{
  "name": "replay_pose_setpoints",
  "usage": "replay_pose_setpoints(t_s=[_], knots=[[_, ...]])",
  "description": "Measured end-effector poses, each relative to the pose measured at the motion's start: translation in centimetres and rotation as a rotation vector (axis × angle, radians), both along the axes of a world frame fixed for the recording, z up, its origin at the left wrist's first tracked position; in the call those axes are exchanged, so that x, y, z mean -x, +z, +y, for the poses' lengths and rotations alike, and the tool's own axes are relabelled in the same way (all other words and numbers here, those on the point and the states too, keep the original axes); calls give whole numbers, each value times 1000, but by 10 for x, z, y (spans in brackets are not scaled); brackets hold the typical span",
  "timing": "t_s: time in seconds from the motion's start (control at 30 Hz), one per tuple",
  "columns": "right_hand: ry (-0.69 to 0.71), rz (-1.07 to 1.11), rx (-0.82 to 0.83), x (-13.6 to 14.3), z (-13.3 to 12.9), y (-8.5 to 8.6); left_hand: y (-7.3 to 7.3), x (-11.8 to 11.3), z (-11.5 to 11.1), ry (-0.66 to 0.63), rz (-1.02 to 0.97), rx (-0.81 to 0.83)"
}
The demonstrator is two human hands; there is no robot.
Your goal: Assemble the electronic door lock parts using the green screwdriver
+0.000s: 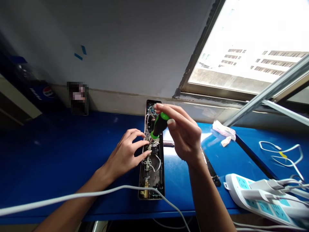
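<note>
A long, narrow black housing (162, 174), which looks like an opened electronic door lock, lies on the blue table. Inside it are a circuit board, white wires, metal linkage and a brass part (145, 191) at the near end. My right hand (184, 135) grips a screwdriver with a black and green handle (160, 125), tilted so its shaft points down into the middle of the housing. The tip is hidden among the parts. From the left, my left hand (129, 148) reaches over the housing's edge, fingers spread, thumb and fingertips at the inner parts beside the shaft.
A white cable (96, 194) crosses in front of the housing's near end. At right sit a power strip (263, 199) with plugs, a coiled white cable (287, 154) and a crumpled wrapper (224, 130). A dark panel (212, 170) lies beyond my right forearm. A Pepsi bottle (40, 87) stands far left.
</note>
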State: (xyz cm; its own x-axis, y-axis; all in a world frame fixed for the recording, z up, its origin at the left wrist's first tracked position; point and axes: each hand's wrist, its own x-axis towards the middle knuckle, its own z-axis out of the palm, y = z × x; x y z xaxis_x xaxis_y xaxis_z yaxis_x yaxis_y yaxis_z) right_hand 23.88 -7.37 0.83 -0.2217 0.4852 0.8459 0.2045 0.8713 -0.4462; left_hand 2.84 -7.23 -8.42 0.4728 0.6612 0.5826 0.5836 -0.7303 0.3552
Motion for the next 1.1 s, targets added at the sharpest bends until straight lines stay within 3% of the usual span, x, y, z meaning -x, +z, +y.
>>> replay_pose_setpoints(t_s=[0.1,0.27,0.43,0.6,0.77,0.93,1.1], knots=[[70,25,25,0,0,0,0,0,0,-8,7,3],[-49,6,-72,-2,0,1,1,0,-1,-2,6,-10],[96,5,19,0,-2,3,1,0,-1,-6,-4,-2],[-46,-11,-75,0,-1,2,2,0,-1,-2,-7,-2],[59,-25,16,0,-2,2,0,0,0,-3,5,-8],[-77,-7,-88,-2,0,0,2,0,-1,-1,5,1],[65,-19,31,-1,-1,-1,1,0,0,-6,-11,6]])
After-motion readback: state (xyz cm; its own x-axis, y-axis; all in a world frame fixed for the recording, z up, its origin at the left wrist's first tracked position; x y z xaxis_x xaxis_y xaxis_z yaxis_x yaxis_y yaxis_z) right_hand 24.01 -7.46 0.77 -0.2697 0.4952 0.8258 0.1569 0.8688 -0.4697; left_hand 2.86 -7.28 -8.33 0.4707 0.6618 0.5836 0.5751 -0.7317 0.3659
